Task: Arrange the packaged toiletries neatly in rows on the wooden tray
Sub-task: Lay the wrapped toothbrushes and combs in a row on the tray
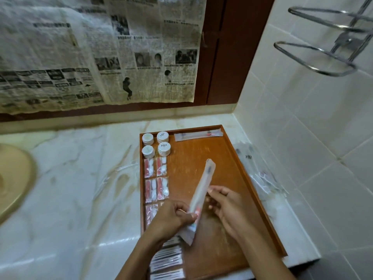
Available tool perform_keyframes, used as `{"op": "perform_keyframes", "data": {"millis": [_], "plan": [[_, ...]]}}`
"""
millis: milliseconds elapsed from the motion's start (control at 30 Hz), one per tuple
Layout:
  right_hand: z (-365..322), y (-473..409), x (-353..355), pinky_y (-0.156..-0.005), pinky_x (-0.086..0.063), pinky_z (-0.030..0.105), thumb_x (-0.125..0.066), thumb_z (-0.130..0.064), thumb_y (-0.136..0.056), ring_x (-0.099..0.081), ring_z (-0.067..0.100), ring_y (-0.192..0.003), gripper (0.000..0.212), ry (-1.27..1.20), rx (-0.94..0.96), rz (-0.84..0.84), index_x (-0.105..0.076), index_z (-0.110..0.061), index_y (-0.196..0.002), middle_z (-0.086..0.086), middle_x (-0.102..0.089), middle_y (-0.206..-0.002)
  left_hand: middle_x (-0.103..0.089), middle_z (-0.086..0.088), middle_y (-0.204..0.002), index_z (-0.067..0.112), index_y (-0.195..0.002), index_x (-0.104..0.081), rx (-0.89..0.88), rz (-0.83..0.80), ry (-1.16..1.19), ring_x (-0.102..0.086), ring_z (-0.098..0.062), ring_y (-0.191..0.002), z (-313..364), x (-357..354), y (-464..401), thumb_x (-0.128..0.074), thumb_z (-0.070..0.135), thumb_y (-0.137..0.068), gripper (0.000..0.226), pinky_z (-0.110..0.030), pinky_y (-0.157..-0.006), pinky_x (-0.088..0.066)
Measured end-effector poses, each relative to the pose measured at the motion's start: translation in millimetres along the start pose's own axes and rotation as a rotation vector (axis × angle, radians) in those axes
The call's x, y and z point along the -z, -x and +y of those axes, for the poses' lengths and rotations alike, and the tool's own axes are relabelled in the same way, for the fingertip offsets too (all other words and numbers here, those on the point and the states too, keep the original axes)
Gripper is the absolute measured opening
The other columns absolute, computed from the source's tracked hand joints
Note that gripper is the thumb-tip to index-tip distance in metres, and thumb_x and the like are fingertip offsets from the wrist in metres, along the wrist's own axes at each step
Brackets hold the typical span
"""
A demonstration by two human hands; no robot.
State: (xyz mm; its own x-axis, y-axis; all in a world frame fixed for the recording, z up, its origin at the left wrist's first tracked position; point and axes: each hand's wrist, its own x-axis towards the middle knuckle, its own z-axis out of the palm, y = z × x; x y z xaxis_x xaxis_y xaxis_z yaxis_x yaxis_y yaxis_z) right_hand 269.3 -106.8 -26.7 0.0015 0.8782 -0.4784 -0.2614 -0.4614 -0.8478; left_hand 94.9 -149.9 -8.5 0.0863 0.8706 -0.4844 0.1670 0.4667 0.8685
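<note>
The wooden tray (214,158) lies on the marble counter in the corner. Along its left side stand round white soap packs (155,143), then red-and-white sachets (156,179), then several dark comb packets (168,263) at the near end. One long toothbrush packet (198,134) lies across the far edge. Above the tray's middle, a second long translucent toothbrush packet (201,190) is held tilted upward. My left hand (171,218) grips its lower end. My right hand (226,205) touches its middle with thumb and fingers.
A heap of clear packets (260,174) lies on the counter between the tray and the tiled wall. A brass-coloured basin rim (18,178) shows at the left. Newspaper (96,51) covers the back wall. A chrome rack (323,43) juts out at the upper right.
</note>
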Motion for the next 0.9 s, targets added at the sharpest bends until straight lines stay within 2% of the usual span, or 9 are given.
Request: {"op": "perform_keyframes", "data": {"millis": [100,167,267,367,467,533,667,767,900], "plan": [[-3,2,-12,-0.067,-0.048,0.039,-0.065,-0.014,-0.09,-0.063,0.025,-0.071,0.01,0.161,0.043,-0.038,-0.074,-0.012,-0.087,0.018,-0.072,-0.083,-0.067,-0.017,-0.069,-0.001,-0.082,-0.064,-0.008,0.057,0.026,-0.058,-0.021,-0.06,1,-6,-1,-0.08,0.022,-0.079,0.028,-0.028,-0.057,-0.041],[-6,3,-15,-0.066,-0.05,0.039,-0.066,-0.022,-0.09,-0.066,0.026,-0.072,0.011,0.22,0.057,-0.078,-0.075,-0.015,-0.089,0.018,-0.073,-0.085,-0.064,-0.015,-0.066,0.001,-0.081,-0.061,-0.005,0.082,0.045,-0.055,-0.022,-0.058,1,-8,-4,-0.08,0.021,-0.079,0.028,-0.032,-0.057,-0.039],[-9,1,-17,-0.061,-0.055,0.028,-0.071,-0.021,-0.086,-0.071,0.021,-0.072,0.008,0.283,0.083,-0.101,-0.074,-0.015,-0.091,0.008,-0.075,-0.082,-0.059,-0.004,-0.054,0.01,-0.073,-0.057,-0.012,0.057,0.058,-0.05,-0.017,-0.049,0,-11,-7,-0.081,0.018,-0.077,0.026,-0.026,-0.051,-0.037],[-11,-8,-19,-0.068,-0.058,0.031,-0.07,-0.013,-0.086,-0.073,0.019,-0.078,0.005,0.364,0.099,-0.097,-0.074,-0.016,-0.089,0.003,-0.076,-0.082,-0.061,-0.004,-0.054,0.011,-0.073,-0.06,-0.01,0.0,0.124,-0.053,-0.014,-0.047,0,-14,-9,-0.081,0.016,-0.078,0.022,-0.024,-0.047,-0.044],[-17,-13,-18,-0.068,-0.055,0.029,-0.065,-0.009,-0.089,-0.071,0.019,-0.077,0.013,0.365,0.071,-0.157,-0.076,-0.015,-0.084,0.005,-0.075,-0.082,-0.072,-0.019,-0.078,0.007,-0.097,-0.066,0.032,0.018,0.325,-0.066,-0.029,-0.063,4,-7,-11,-0.071,0.024,-0.088,0.02,-0.039,-0.061,-0.059],[-21,-15,-14,-0.067,-0.052,0.03,-0.061,-0.009,-0.091,-0.068,0.02,-0.075,0.016,0.363,0.007,-0.255,-0.076,-0.014,-0.087,0.008,-0.073,-0.082,-0.073,-0.02,-0.092,0.017,-0.115,-0.063,0.016,0.074,0.401,-0.069,-0.038,-0.08,3,6,-17,-0.065,0.026,-0.091,0.025,-0.049,-0.072,-0.058],[-23,-14,-9,-0.048,-0.05,0.027,-0.055,-0.004,-0.094,-0.059,0.021,-0.058,0.022,0.246,-0.264,-0.491,-0.063,0.008,-0.11,0.018,-0.063,-0.082,-0.07,-0.012,-0.114,0.031,-0.128,-0.055,-0.086,0.054,0.55,-0.068,-0.032,-0.101,4,31,-29,-0.072,0.013,-0.081,0.053,-0.041,-0.078,-0.056],[-20,-11,-7,-0.041,-0.046,0.025,-0.054,-0.005,-0.095,-0.055,0.016,-0.052,0.032,0.213,-0.38,-0.563,-0.053,0.016,-0.119,0.013,-0.06,-0.075,-0.072,-0.015,-0.102,0.02,-0.12,-0.066,-0.119,0.035,0.52,-0.068,-0.025,-0.086,9,38,-33,-0.075,0.01,-0.077,0.045,-0.032,-0.07,-0.056],[-21,-8,7,-0.045,-0.052,0.027,-0.06,-0.027,-0.096,-0.06,0.02,-0.058,0.04,0.158,-0.409,-0.623,-0.061,0.006,-0.119,0.02,-0.065,-0.088,-0.07,-0.022,-0.079,-0.005,-0.093,-0.069,-0.064,0.232,0.448,-0.061,-0.021,-0.059,12,39,-40,-0.076,0.008,-0.077,0.022,-0.024,-0.054,-0.055]]}}
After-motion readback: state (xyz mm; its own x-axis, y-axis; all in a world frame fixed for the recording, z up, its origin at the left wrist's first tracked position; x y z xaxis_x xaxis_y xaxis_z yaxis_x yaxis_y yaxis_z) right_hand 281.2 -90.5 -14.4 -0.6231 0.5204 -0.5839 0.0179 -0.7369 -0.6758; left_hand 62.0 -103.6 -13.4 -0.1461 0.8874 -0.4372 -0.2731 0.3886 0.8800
